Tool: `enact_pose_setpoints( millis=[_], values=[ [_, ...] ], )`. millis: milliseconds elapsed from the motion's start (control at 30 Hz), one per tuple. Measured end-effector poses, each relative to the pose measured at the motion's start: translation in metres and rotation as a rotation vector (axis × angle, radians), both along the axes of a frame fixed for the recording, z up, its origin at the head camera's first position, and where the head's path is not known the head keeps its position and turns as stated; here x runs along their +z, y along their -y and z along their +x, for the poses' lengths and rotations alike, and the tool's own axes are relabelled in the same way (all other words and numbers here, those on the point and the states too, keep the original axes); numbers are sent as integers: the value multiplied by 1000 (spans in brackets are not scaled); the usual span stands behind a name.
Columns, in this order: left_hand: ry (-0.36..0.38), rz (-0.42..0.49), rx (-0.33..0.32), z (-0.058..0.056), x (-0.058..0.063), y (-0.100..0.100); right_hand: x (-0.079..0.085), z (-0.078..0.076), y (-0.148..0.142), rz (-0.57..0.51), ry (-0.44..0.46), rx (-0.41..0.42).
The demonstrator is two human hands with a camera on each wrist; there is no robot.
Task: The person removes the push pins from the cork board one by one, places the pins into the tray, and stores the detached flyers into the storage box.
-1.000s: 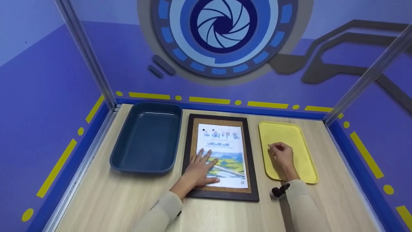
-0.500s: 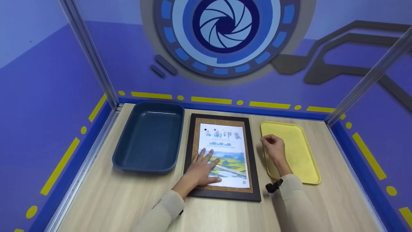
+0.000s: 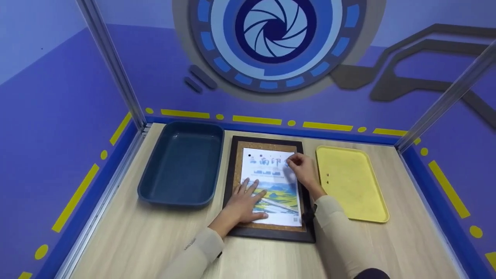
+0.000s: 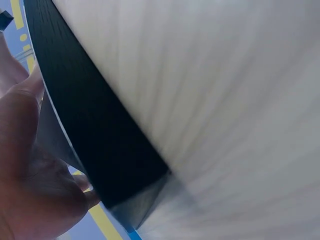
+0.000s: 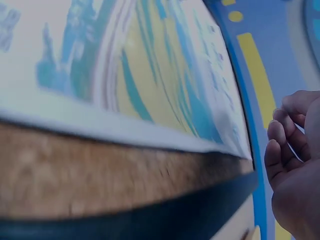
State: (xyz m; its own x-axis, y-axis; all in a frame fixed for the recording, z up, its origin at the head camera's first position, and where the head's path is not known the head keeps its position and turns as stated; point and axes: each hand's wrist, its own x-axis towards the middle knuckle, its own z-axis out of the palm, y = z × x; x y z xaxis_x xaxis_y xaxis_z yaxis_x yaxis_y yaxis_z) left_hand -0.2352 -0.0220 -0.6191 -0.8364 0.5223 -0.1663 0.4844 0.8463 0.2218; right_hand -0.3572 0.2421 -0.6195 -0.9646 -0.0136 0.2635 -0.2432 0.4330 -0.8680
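A printed sheet (image 3: 271, 174) with a landscape picture lies on a dark-framed cork board (image 3: 271, 147). My left hand (image 3: 242, 203) rests on its lower left with fingers spread. At the sheet's upper right corner, my right hand (image 3: 305, 170) has thumb and forefinger pinched together. They appear to hold a small pushpin, though the fingers hide it. A dark pushpin head (image 3: 249, 155) shows at the upper left corner, with another dark dot (image 3: 260, 155) beside it. The right wrist view shows the right hand (image 5: 300, 155) with curled fingers above the board.
Right of the board lies a shallow yellow tray (image 3: 356, 182) with small dark pushpins (image 3: 327, 182) near its left side. A deep blue-green tray (image 3: 180, 166) stands to the left. Blue printed walls (image 3: 248, 104) enclose the wooden table (image 3: 263, 259).
My right hand has moved left from the yellow tray to the sheet's upper right corner, fingertips kept together. Dark pushpins in the tray are now uncovered. My left hand stays on the sheet.
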Motion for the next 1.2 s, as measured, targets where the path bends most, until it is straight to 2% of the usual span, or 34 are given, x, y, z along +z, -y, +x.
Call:
enact_pose_setpoints(
  millis=[133,333,567,800,1033,1200],
  values=[
    [1,28,0,1,2,1,-6,-7,15,45,-17,11],
    [-1,18,-6,3,3,0,-13,-12,34,121,-17,58],
    [-26,2,-5,2,-1,2,-5,-22,56,267,10,116],
    [-16,19,-9,0,-2,0,-2,-35,68,323,-20,143],
    [7,20,-10,-1,-1,-1,-5,-44,69,345,34,101],
    [-1,7,-2,-2,-1,0,-3,-48,72,344,63,111]
  ],
)
